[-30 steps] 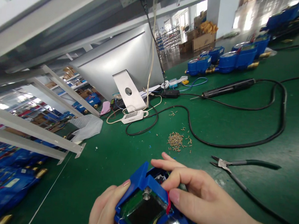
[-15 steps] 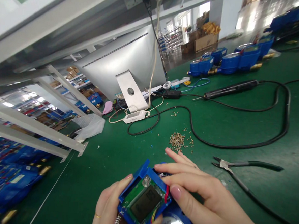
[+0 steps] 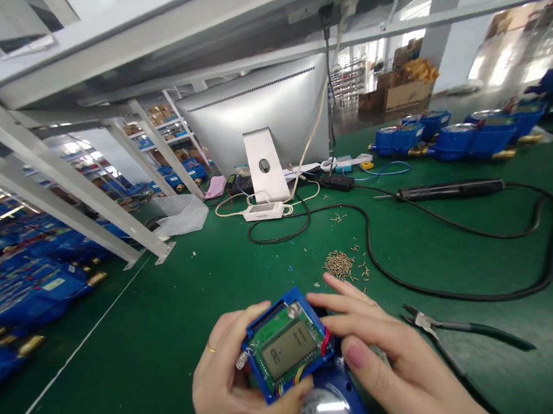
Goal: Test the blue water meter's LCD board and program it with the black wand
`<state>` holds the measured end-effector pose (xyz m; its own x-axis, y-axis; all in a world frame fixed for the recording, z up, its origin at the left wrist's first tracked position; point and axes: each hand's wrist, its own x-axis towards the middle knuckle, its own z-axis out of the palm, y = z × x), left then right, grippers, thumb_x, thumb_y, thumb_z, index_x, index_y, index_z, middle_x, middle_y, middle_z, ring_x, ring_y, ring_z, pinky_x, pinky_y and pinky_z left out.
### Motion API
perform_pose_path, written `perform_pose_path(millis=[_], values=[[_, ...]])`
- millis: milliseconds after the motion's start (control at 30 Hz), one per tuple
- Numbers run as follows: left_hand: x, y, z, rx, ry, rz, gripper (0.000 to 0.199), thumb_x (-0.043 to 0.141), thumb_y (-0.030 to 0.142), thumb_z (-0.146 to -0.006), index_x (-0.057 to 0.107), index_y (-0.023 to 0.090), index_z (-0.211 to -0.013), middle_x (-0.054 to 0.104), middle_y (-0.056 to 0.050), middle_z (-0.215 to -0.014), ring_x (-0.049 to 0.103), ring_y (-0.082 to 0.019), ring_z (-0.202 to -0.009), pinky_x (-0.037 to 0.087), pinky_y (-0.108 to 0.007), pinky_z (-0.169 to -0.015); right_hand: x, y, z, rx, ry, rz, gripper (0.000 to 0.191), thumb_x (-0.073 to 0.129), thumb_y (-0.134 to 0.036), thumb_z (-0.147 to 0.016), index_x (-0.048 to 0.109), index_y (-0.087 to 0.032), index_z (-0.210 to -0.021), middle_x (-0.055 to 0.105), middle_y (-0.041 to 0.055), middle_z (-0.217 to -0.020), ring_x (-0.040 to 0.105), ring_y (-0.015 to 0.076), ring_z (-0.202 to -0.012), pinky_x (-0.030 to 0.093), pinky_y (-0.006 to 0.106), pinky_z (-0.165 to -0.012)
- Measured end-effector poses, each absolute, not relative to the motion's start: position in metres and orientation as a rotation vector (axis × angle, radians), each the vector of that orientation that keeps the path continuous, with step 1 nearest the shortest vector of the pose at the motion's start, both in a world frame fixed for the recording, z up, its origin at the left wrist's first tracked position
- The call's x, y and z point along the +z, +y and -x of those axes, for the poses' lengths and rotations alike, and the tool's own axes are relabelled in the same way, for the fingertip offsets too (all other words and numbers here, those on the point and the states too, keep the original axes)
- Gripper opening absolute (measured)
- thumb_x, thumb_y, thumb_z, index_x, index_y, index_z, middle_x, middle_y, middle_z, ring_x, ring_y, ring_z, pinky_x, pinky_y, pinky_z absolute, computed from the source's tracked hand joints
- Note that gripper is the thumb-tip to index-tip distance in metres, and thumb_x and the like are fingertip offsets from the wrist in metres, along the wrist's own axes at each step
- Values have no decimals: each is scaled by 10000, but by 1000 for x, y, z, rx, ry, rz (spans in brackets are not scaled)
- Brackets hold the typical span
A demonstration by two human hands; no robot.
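A blue water meter [image 3: 356, 402] lies at the bottom of the head view, its round dial partly under my hands. Its square display housing [image 3: 291, 345] is tilted towards me, uncovered, showing a green circuit board with a lit LCD, red and multicoloured wires and a coil spring [image 3: 243, 358] at the left. My left hand [image 3: 233, 367] is closed around the housing, fingers along the left side and thumb at the lower edge. Against the housing's right side rests my right hand [image 3: 380, 344], its fingers stretched out and spread; the fingertips' contact is partly hidden.
Beyond the hands lies a heap of small screws [image 3: 339, 265]. Cutting pliers [image 3: 438, 323] lie at the right, with a black electric screwdriver [image 3: 450, 189] and its cable [image 3: 412, 291] behind. A monitor [image 3: 267, 119] and more blue meters [image 3: 449, 139] stand farther back.
The LCD has turned from dark to light with different characters. The view has swung left, so the meter and hands sit farther right. My right fingers stay by the housing's right edge.
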<state>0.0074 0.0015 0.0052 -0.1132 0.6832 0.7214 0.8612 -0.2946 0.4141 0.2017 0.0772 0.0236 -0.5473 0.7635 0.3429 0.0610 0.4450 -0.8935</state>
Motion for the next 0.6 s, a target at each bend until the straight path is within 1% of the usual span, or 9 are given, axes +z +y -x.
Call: perform_pose_path(millis=[100,167,267,333,433,533,600], values=[[7,2,-8,-1357,-1750,1949,551,758,362,-687,556,115,-1135,617,-113,-983,633,-228,-865,588,-303,-697,22,81,-203,937,-1935,721,251,591,-323,-851,684,-275,-1080,643,57,-1201,465,278,-1273,390,513,-1060],[7,1,-8,-1338,-1747,1940,548,760,366,-683,561,117,-1127,628,-110,-972,636,-226,-861,589,-304,-703,21,81,-202,844,-1938,659,234,612,-262,-835,692,-280,-1055,676,40,-1136,533,256,-1208,431,462,-1042],[8,0,-10,-1368,-1749,1899,549,761,383,-673,566,126,-1117,638,-103,-958,639,-220,-846,589,-292,-688,20,78,-199,807,-1926,627,218,609,-217,-834,707,-293,-1013,706,19,-1062,592,235,-1132,479,424,-1003],[9,0,-11,-1377,-1756,1887,558,772,383,-660,568,127,-1112,641,-100,-953,641,-214,-835,588,-277,-674,19,75,-198,813,-1943,656,256,596,-218,-843,692,-296,-1067,693,24,-1101,588,240,-1141,485,429,-997],[11,1,-12,-1356,-1762,1871,560,783,388,-649,573,124,-1097,643,-98,-945,643,-202,-818,583,-252,-652,22,74,-200,881,-1973,698,285,565,-240,-861,676,-291,-1118,672,40,-1149,574,258,-1162,470,454,-1009],[15,2,-11,-1261,-1685,1875,553,781,405,-649,578,113,-1073,660,-100,-926,646,-195,-799,575,-246,-664,28,76,-202,1083,-1966,727,266,592,-298,-843,694,-281,-1088,681,60,-1127,569,284,-1166,462,474,-1008],[17,4,-11,-1183,-1600,1876,546,762,438,-667,578,104,-1058,675,-100,-893,647,-193,-778,570,-255,-680,31,77,-202,1238,-1927,768,250,636,-339,-807,711,-259,-1032,685,78,-1116,563,295,-1170,457,474,-1008]])
